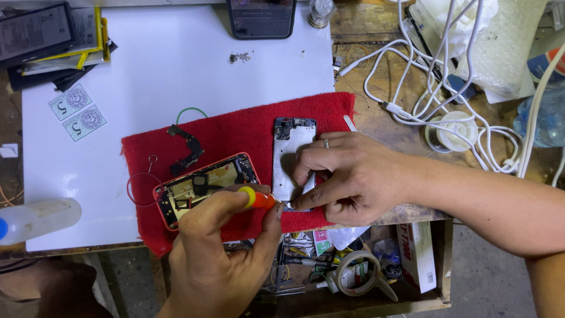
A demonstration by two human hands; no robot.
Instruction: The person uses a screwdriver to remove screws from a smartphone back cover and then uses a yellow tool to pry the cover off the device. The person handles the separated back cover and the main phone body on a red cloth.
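While the left hand (218,247) is gripping an orange-and-yellow screwdriver (256,199) with fingers closed round the handle, its tip is sitting at the lower edge of the silver phone screen assembly (292,154), right where the right hand (347,176) is pinching that edge between thumb and forefinger, other fingers pressing the plate flat. Screen assembly is lying face-down on the red cloth mat (235,132), upright on the mat, just beside the opened red phone body (203,188), not touching as far as I can tell. Judging progress: phone is already split, the body is showing bare internals, a black flex-cable part (187,147) is lying loose on the mat above it, and a small pile of screws (239,57) is sitting on the white sheet (147,65), so teardown looks well along. Work on the screen plate's bottom end looks unfinished; whether a screw is coming out there is too small to tell. Another phone (261,16) is lying at the top of the surface, white cables (424,88) tangling to the right.
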